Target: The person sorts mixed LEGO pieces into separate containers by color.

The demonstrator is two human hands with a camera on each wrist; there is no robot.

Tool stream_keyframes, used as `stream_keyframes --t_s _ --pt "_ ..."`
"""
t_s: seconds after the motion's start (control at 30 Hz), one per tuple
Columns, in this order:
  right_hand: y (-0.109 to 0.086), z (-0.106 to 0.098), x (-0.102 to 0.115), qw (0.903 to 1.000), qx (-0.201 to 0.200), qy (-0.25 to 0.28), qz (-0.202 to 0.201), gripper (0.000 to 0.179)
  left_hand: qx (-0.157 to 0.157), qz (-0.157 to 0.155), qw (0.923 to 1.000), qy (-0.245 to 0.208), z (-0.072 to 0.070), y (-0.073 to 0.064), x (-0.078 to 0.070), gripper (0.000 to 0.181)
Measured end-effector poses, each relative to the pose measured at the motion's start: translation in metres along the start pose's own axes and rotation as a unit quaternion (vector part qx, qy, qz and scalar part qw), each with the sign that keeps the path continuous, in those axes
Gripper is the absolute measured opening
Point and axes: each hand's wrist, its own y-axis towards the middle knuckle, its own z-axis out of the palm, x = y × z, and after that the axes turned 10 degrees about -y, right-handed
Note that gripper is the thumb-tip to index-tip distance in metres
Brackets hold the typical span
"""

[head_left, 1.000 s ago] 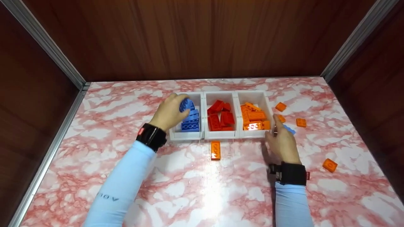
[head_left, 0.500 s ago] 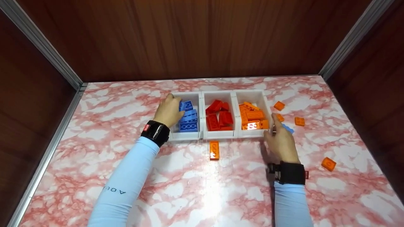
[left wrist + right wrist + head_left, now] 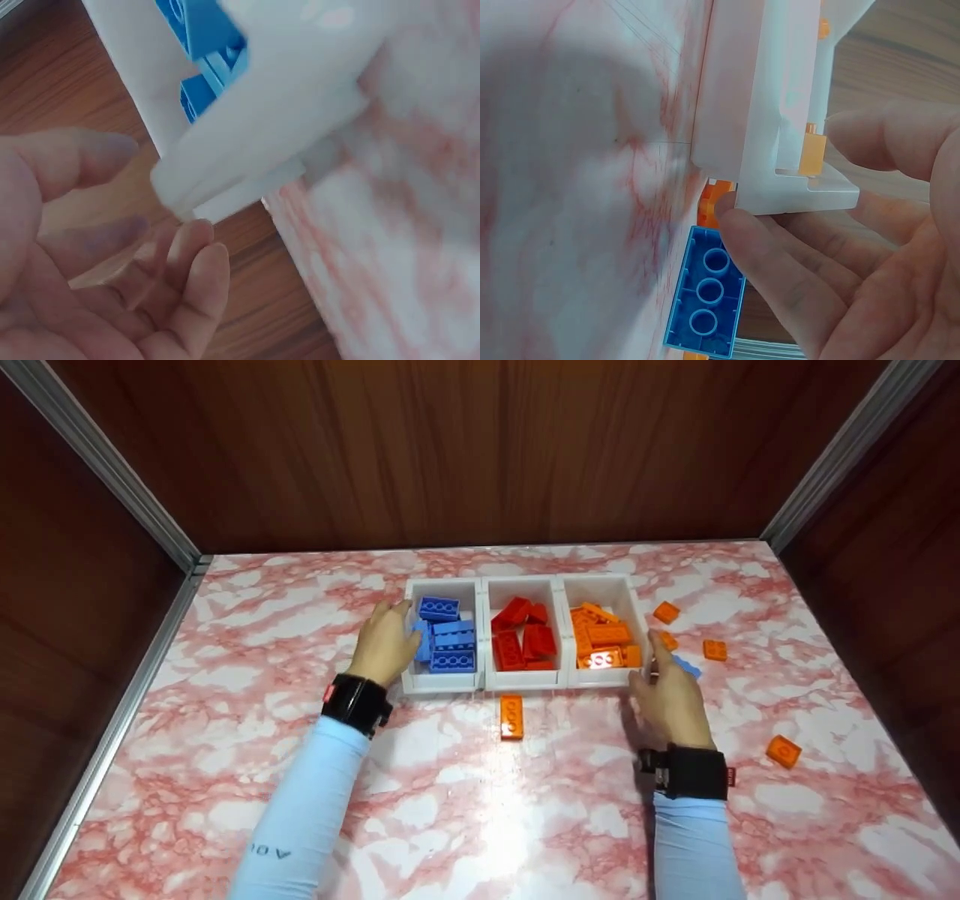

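Note:
Three white bins joined in a row hold building bricks: blue bricks (image 3: 452, 636) in the left bin (image 3: 444, 684), red bricks (image 3: 508, 650) in the middle, orange bricks (image 3: 609, 634) on the right. My left hand (image 3: 384, 645) is at the outer left side of the blue bin, fingers loosely bent and nothing held; in the left wrist view its fingertips (image 3: 206, 259) are close to the bin's corner. At the outer right wall of the orange bin, my right hand (image 3: 675, 705) rests with fingers extended. A blue brick (image 3: 705, 292) lies beside those fingers, partly hidden in the head view.
One orange brick (image 3: 511, 718) lies in front of the middle bin. Right of the bins are several small orange bricks, including a square one (image 3: 715, 650) and one nearer the front (image 3: 784, 751). Wooden panels (image 3: 480, 450) enclose the marbled tabletop (image 3: 420, 810) at back and sides.
My left hand has drawn back leftward from over the blue bricks to the bin's outer side. A blue brick formerly at its fingers now lies in the left bin. The right hand stays put.

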Motion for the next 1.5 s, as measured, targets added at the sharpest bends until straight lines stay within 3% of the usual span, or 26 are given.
stream_keyframes --t_s 0.17,0.43,0.73,0.83,1.07,1.2,1.37,1.5 --pt "0.000 -0.001 0.001 1.0000 0.000 -0.001 0.003 0.070 -0.018 -0.025 0.9975 -0.064 0.007 -0.017 0.011 0.060" --pt "0.000 -0.001 0.001 0.9999 0.001 0.004 0.013 0.071 -0.076 -0.011 0.9913 -0.107 0.021 -0.033 0.021 0.052" --pt "-0.004 -0.001 0.007 0.9996 0.016 -0.022 0.006 0.072 -0.088 -0.064 0.9833 -0.146 0.027 -0.046 0.025 0.052" --pt "-0.008 -0.010 0.012 0.9992 0.004 -0.038 -0.005 0.070 -0.087 -0.068 0.9821 -0.153 0.028 -0.045 0.025 0.052" --pt "-0.015 -0.021 0.036 0.9939 -0.079 -0.048 -0.059 0.051 -0.083 -0.071 0.9794 -0.170 0.027 -0.040 0.021 0.055" --pt "-0.017 -0.007 0.059 0.9940 -0.053 -0.047 -0.084 0.036 -0.076 -0.072 0.9774 -0.184 0.026 -0.040 0.021 0.057" --pt "-0.022 0.031 0.087 0.9906 0.003 -0.068 -0.119 0.023 -0.061 -0.080 0.9760 -0.193 0.025 -0.040 0.022 0.059" --pt "-0.029 0.057 0.107 0.9795 -0.010 -0.104 -0.172 0.024 -0.057 -0.078 0.9770 -0.190 0.024 -0.039 0.023 0.059"
